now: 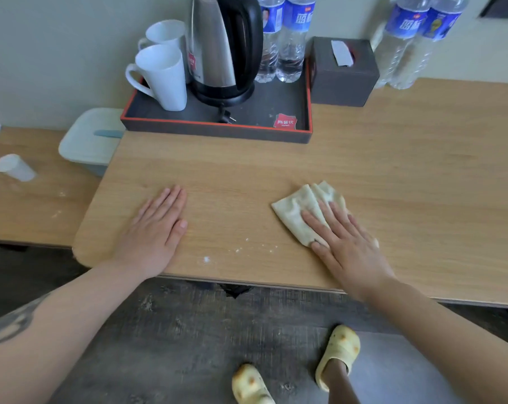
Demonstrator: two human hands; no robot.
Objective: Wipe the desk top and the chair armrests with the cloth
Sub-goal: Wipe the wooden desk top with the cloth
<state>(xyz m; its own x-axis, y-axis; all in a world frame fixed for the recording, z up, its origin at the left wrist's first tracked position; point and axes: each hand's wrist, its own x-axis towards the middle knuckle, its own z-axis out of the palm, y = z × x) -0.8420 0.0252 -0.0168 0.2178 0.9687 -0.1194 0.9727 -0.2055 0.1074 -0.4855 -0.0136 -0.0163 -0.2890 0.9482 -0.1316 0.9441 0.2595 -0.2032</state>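
Note:
A folded pale yellow cloth (298, 209) lies on the light wooden desk top (392, 176), right of centre. My right hand (344, 244) presses flat on the cloth's near half, fingers spread. My left hand (156, 231) rests flat and empty on the desk near its rounded left corner. White crumbs (238, 250) are scattered on the desk between my two hands, close to the front edge. No chair armrests are in view.
A dark tray (217, 129) at the back holds two white mugs (159, 75), a kettle (223, 48) and water bottles. A dark tissue box (343, 72) and more bottles (413, 39) stand right. A lower table at left carries a pale lidded box (91, 138) and a white cup (13, 167).

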